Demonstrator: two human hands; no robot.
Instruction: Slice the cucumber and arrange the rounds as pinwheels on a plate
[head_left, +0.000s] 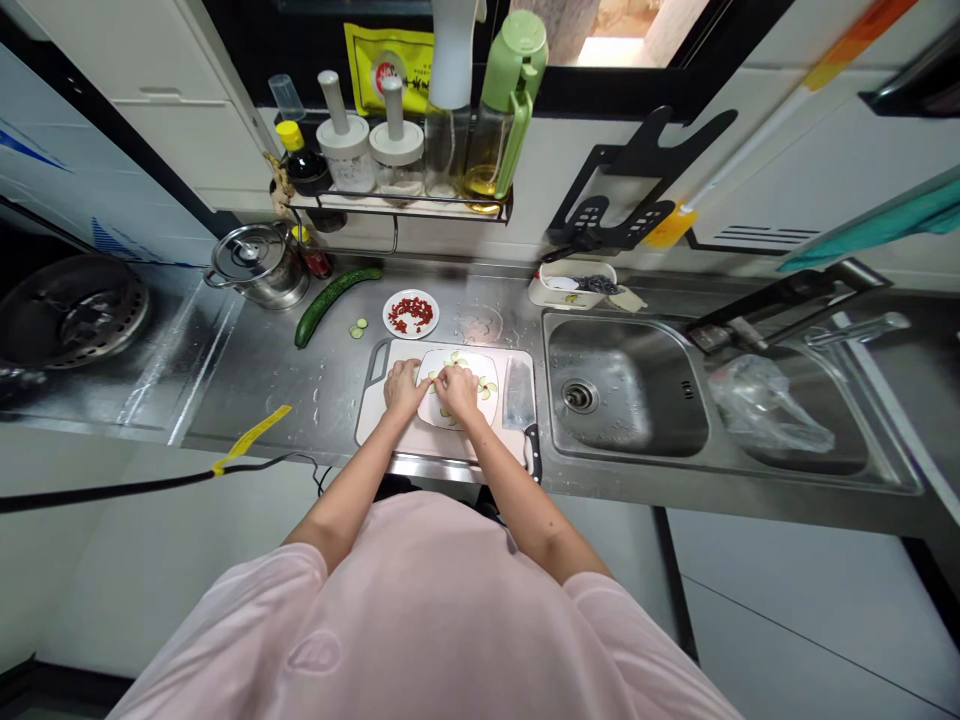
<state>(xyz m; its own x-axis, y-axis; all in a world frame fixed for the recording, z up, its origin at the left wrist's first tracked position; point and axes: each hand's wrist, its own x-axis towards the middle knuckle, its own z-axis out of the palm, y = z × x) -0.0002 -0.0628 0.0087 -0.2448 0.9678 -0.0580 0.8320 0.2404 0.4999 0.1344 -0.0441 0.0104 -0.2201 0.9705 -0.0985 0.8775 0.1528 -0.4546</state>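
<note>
While the left hand [403,390] and right hand [456,390] rest half-curled side by side on one white plate [471,415], their grip unclear, several cucumber slices [454,358] lie around them; one cleaver [519,395] lies just right, with one whole cucumber [335,305] and two loose slices [358,330] beyond.

Oval plate [480,365]: white.
Cucumber slices [484,392]: pale green centres, darker green rims.
Cutting board [382,425]: off-white.
Cleaver [519,395]: grey steel blade, black handle.
Whole cucumber [337,306]: dark green with faint paler flecks.
Round plate [397,303]: white.
Chopped chillies [410,315]: bright red.
Worktop [255,380]: silver-grey stainless steel.
Tape [251,438]: yellow, hanging over the worktop's front edge.
Bottle cap [514,45]: pale green.
Packet [382,65]: yellow, with a red and white round mark.
T-shirt [420,610]: pale pink.
</note>
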